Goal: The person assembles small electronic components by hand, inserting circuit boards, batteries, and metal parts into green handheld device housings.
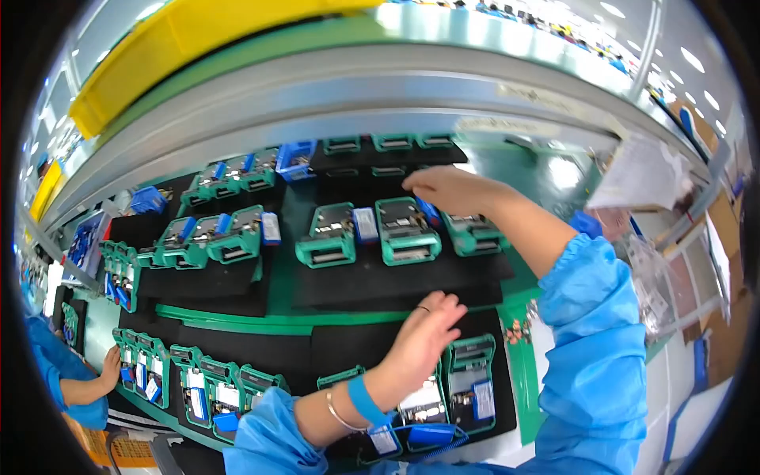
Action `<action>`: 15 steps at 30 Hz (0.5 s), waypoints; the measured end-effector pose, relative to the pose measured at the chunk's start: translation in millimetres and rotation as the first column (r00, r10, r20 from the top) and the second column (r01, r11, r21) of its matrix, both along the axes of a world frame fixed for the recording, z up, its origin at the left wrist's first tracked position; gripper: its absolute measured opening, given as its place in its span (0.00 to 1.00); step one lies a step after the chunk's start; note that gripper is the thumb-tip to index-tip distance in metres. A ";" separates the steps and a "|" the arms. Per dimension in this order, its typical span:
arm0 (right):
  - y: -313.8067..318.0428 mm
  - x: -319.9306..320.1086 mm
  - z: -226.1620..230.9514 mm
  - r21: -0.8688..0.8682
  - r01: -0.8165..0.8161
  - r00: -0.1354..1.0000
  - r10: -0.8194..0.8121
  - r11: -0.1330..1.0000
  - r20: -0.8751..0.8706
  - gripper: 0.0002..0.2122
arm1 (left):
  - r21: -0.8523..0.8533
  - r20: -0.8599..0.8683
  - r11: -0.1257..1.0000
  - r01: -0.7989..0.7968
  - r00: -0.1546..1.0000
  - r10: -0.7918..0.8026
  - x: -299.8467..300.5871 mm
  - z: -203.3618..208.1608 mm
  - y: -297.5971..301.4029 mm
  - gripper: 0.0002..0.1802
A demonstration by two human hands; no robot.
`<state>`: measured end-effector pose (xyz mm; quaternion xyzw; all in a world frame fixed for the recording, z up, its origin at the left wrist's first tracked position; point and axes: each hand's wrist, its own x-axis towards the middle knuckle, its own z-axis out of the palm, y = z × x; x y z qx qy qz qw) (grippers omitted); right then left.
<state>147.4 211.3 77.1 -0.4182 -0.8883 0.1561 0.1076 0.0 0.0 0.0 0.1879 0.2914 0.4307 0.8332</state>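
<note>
My left hand (419,336), with a blue strap and a bracelet at its wrist, hovers over the near row. Its fingers are loosely spread and hold nothing I can see. Under it lie green-framed devices, one of them an upright-looking device (471,360) just to the right. My right hand (459,190) reaches over the middle row, fingers stretched leftward, above a green-framed device (405,229). A blue block (428,211) shows just below its palm; any contact is hidden. Between two middle-row devices lies a blue block with a white label (365,225).
Black mats (380,285) bear several more green-framed devices. A blue bin (296,161) stands behind them. A metal shelf rail (332,87) crosses above, with a yellow bin (174,55) on top. At the left edge a co-worker's hand (109,370) touches devices. Small copper-coloured parts (518,331) lie at right.
</note>
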 end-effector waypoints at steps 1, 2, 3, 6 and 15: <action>-27.7 -11.0 21.9 -0.013 0.037 0.994 -0.038 0.999 -0.106 0.15 | 0.031 -0.061 0.999 -0.031 0.998 0.033 -11.4 9.0 -5.3 0.30; -46.9 -5.8 32.8 0.012 0.056 0.980 -0.053 0.998 -0.191 0.14 | 0.087 -0.121 0.996 -0.024 0.992 0.035 -20.1 18.8 -13.2 0.30; -65.4 -1.6 37.4 0.037 0.055 0.967 -0.044 0.998 -0.250 0.14 | 0.121 -0.144 0.993 -0.001 0.989 0.019 -32.3 12.0 -9.3 0.29; -137.1 32.1 37.7 0.089 0.050 0.955 -0.022 0.995 -0.296 0.12 | 0.185 -0.321 0.980 0.072 0.947 -0.009 -46.5 35.8 -39.0 0.30; -310.8 139.1 -98.1 -0.183 0.690 0.598 -0.694 0.700 -0.401 0.10 | 0.593 -0.180 0.804 0.030 0.979 0.096 -54.6 81.0 -80.6 0.27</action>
